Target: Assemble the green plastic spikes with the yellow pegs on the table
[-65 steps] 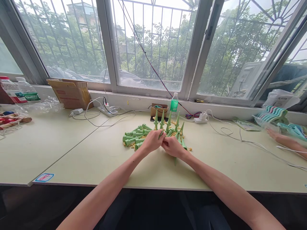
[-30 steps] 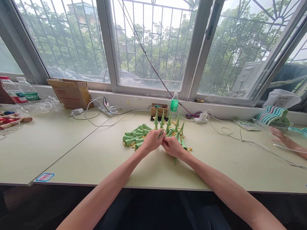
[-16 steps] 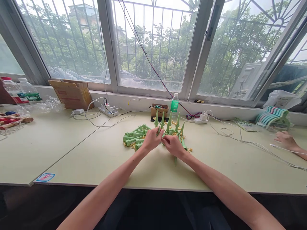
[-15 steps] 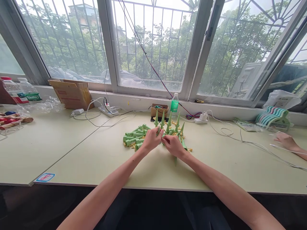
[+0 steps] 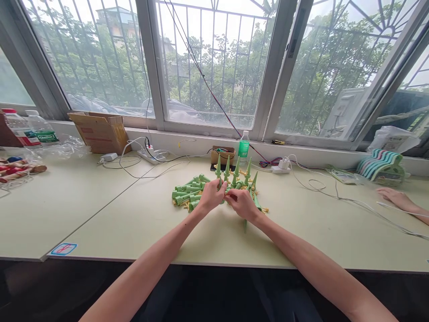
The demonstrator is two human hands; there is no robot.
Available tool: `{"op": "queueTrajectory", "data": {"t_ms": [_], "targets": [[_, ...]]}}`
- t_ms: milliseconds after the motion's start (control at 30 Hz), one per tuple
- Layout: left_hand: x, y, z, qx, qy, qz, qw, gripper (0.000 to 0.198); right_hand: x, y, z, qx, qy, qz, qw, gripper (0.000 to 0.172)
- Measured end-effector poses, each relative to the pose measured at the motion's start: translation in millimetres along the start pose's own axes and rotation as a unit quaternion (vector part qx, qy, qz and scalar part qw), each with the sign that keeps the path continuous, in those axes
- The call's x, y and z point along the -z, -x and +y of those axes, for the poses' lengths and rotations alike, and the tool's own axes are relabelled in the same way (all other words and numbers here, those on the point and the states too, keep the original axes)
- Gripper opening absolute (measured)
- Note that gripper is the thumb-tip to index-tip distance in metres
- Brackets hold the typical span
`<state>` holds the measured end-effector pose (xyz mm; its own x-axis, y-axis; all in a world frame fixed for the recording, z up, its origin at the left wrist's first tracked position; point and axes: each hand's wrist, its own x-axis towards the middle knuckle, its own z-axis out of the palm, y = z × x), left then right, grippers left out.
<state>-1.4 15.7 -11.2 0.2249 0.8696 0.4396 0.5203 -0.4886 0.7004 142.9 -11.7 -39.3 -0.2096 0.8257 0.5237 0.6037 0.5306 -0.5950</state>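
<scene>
My left hand (image 5: 211,197) is closed around a green plastic plant-watering spike (image 5: 220,182), its tip showing above the fingers. Against it, my right hand (image 5: 241,204) is closed in a pinch at the spike's lower part; whatever lies between those fingertips is hidden. Behind the hands stand several upright green spikes (image 5: 236,168) with yellow valve pieces on them. To the left lies a heap of green spike bodies (image 5: 184,197) among small yellow parts. Another spike (image 5: 245,226) pokes out beneath my right hand, pointing towards me.
A small cardboard box (image 5: 223,155) and a green-labelled bottle (image 5: 244,145) stand behind the spikes. Cables and a power strip (image 5: 150,155) run along the windowsill. A larger carton (image 5: 98,133) is at left. At right, another person's hand (image 5: 395,197) rests near stacked hangers (image 5: 382,165).
Both my hands have shifted very slightly left, and the held spike has turned a little. The other person's hand at right has moved left and flattened on the table.
</scene>
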Motion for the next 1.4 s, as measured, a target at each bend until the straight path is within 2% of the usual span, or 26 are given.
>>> {"op": "queueTrajectory", "data": {"t_ms": [267, 633, 1200, 1400], "targets": [[-0.3, -1.0, -2.0, 0.021, 0.013, 0.003, 1.000, 0.032, 1.4, -0.1, -0.6, -0.005, -0.018, 0.011, 1.000, 0.016], [-0.1, 0.2, -0.3, 0.005, -0.002, 0.010, 1.000, 0.030, 1.6, 0.5, -0.5, -0.005, -0.018, -0.001, 1.000, 0.015], [-0.6, 1.3, -2.1, -0.013, -0.010, -0.004, 1.000, 0.031, -1.4, 0.5, 5.1, -0.013, 0.034, -0.001, 0.999, 0.033], [-0.2, 2.0, -0.8, -0.017, -0.016, -0.004, 1.000, 0.030, -0.3, 0.7, 2.9, -0.004, 0.040, -0.004, 0.999, 0.033]]}}
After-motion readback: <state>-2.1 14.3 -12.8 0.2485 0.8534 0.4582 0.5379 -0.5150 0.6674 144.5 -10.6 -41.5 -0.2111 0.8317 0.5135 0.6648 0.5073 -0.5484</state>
